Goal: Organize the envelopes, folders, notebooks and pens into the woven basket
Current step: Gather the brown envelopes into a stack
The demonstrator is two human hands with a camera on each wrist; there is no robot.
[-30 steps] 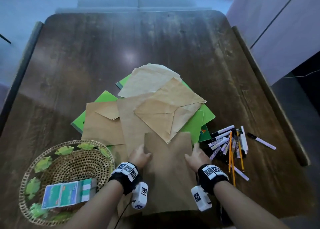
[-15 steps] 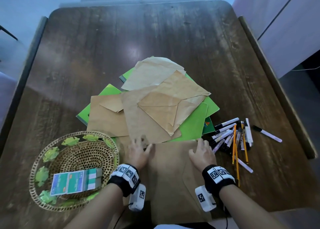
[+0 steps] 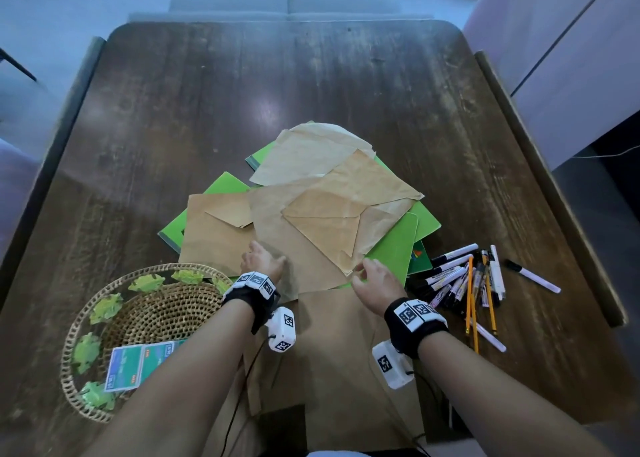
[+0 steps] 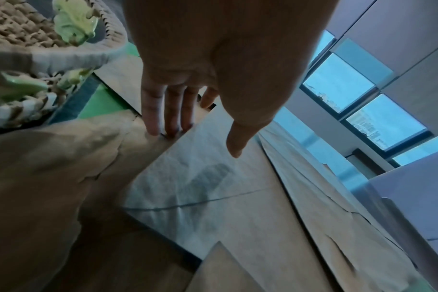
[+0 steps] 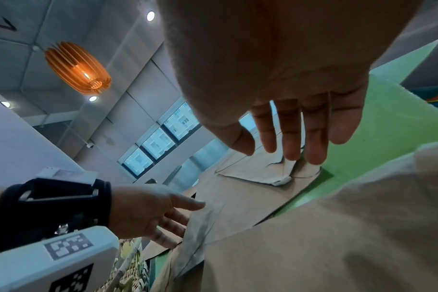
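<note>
A pile of brown envelopes (image 3: 346, 211) lies over green folders and notebooks (image 3: 393, 249) in the middle of the table. One large brown envelope (image 3: 339, 352) lies apart at the front edge, between my forearms. My left hand (image 3: 263, 261) reaches forward with straight fingers (image 4: 150, 118), which touch the left edge of the pile's big lower envelope (image 3: 294, 249). My right hand (image 3: 372, 276) hovers with straight fingers (image 5: 313, 142) at the near corner of the top envelope, over a green folder (image 5: 378, 122). Neither hand holds anything. The woven basket (image 3: 156, 268) stands at the front left.
A blue-green card box (image 3: 135, 363) lies inside the basket. Markers and yellow pencils (image 3: 464, 280) are scattered right of the pile, with one marker (image 3: 533, 276) apart further right. A raised wooden rail (image 3: 547, 179) runs along the table's right side.
Both hands pulled the large envelope toward the front edge, let it go and moved forward onto the pile's near edge.
</note>
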